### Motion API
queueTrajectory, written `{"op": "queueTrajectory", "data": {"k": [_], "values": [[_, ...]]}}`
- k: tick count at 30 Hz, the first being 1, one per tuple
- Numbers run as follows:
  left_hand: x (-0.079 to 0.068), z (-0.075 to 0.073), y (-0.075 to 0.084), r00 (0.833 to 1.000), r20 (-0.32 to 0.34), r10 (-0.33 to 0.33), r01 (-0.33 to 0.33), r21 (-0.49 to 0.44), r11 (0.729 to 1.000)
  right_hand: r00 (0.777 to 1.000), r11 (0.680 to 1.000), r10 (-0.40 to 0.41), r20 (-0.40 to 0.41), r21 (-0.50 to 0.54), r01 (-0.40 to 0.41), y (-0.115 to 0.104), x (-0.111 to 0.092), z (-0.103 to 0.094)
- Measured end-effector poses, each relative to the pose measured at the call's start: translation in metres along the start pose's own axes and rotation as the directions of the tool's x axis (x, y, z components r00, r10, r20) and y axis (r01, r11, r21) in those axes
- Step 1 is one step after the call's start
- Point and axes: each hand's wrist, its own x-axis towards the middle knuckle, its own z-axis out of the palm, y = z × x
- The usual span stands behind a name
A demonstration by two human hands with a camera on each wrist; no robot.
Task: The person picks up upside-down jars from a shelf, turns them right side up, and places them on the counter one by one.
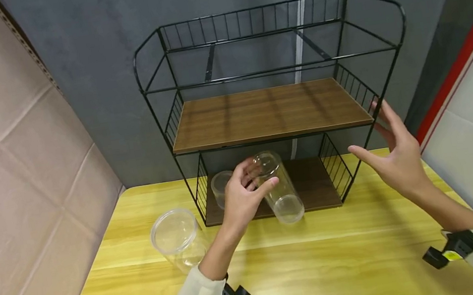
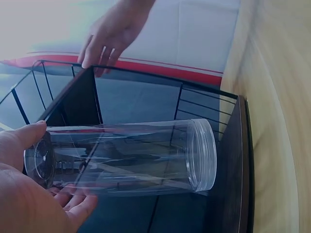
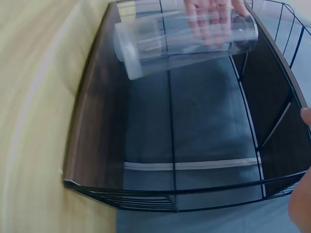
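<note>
Jar (image 1: 284,189), clear and tall, is in the grip of the left hand (image 1: 243,192), at the front of the lower shelf (image 1: 316,186) of the rack (image 1: 210,62). The thumb lies on one side and the fingers curl round the other, near the upper end. The jar is tilted; its ribbed, cap-like end points down. Contact between this end and the lower shelf cannot be determined. In the right wrist view, the jar is blurred.

The right hand (image 1: 396,159) is well apart from the left, at the right side of the rack, beside the upper shelf (image 1: 272,111). Its fingers are extended, with the thumb spread away from them; the fingertips touch the frame and are partly hidden by the front post. The right wrist view cuts this hand off at the edge.

A small container (image 1: 220,190) is at the left of the lower shelf, partly covered by the left hand. Its contents cannot be made out. A wide container (image 1: 175,233) stands on the table (image 1: 310,274), left of the left forearm, which hides part of its lower end. Its transparent wall makes the base outline indistinct.
</note>
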Motion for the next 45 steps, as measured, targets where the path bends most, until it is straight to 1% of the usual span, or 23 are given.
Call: {"op": "queueTrajectory", "data": {"k": [3,5,9,12,15,19,20,23,27,30,32,35,37,39,41,43,45], "values": [[-0.003,0.002,0.004,1.000,0.010,-0.010,0.010,-0.032,0.999,0.996,0.999,-0.050,-0.069,-0.002,0.050,0.000,-0.008,0.000],[-0.005,0.003,0.008,1.000,0.010,-0.014,0.014,-0.045,0.999,0.991,0.996,-0.085,-0.104,-0.028,0.082,0.000,-0.012,0.000],[-0.011,0.005,0.012,1.000,-0.005,-0.007,0.006,-0.092,0.996,0.973,0.983,-0.184,-0.137,-0.055,0.178,-0.001,-0.020,0.004],[-0.015,0.006,0.014,1.000,-0.015,0.021,-0.023,-0.172,0.985,0.950,0.961,-0.274,-0.153,-0.083,0.264,-0.001,-0.025,0.010],[-0.020,0.009,0.016,0.999,-0.016,0.048,-0.051,-0.256,0.965,0.912,0.927,-0.370,-0.180,-0.138,0.348,0.000,-0.031,0.017],[-0.025,0.011,0.021,0.998,-0.014,0.061,-0.063,-0.338,0.939,0.871,0.890,-0.454,-0.188,-0.148,0.431,-0.001,-0.038,0.024],[-0.027,0.012,0.022,0.998,-0.015,0.064,-0.065,-0.354,0.933,0.866,0.884,-0.465,-0.182,-0.137,0.446,-0.002,-0.039,0.026],[-0.030,0.014,0.027,0.998,-0.019,0.066,-0.069,-0.398,0.915,0.863,0.875,-0.483,-0.147,-0.095,0.474,-0.007,-0.044,0.029],[-0.033,0.016,0.034,0.997,-0.019,0.075,-0.076,-0.464,0.883,0.871,0.875,-0.483,-0.094,-0.010,0.484,-0.013,-0.048,0.033],[-0.036,0.016,0.038,0.997,-0.004,0.082,-0.072,-0.522,0.850,0.890,0.885,-0.454,-0.054,0.094,0.457,-0.015,-0.051,0.035],[-0.037,0.016,0.040,0.996,0.007,0.087,-0.068,-0.557,0.827,0.906,0.887,-0.423,-0.026,0.193,0.420,-0.016,-0.053,0.035],[-0.038,0.016,0.043,0.995,0.007,0.096,-0.073,-0.598,0.798,0.930,0.871,-0.366,0.023,0.361,0.333,-0.015,-0.056,0.036],[-0.037,0.015,0.044,0.994,0.001,0.106,-0.082,-0.626,0.776,0.947,0.856,-0.315,0.062,0.449,0.256,-0.013,-0.059,0.036],[-0.037,0.015,0.046,0.993,-0.009,0.115,-0.093,-0.653,0.752,0.960,0.847,-0.259,0.107,0.502,0.173,-0.008,-0.062,0.037],[-0.037,0.015,0.047,0.992,-0.017,0.125,-0.104,-0.676,0.730,0.968,0.842,-0.203,0.149,0.532,0.095,-0.003,-0.065,0.038],[-0.038,0.015,0.048,0.991,-0.025,0.133,-0.114,-0.690,0.715,0.971,0.842,-0.146,0.190,0.539,0.021,0.001,-0.067,0.040],[-0.038,0.015,0.048,0.989,-0.037,0.141,-0.126,-0.700,0.703,0.970,0.831,-0.105,0.218,0.555,-0.035,0.002,-0.068,0.042]]}}
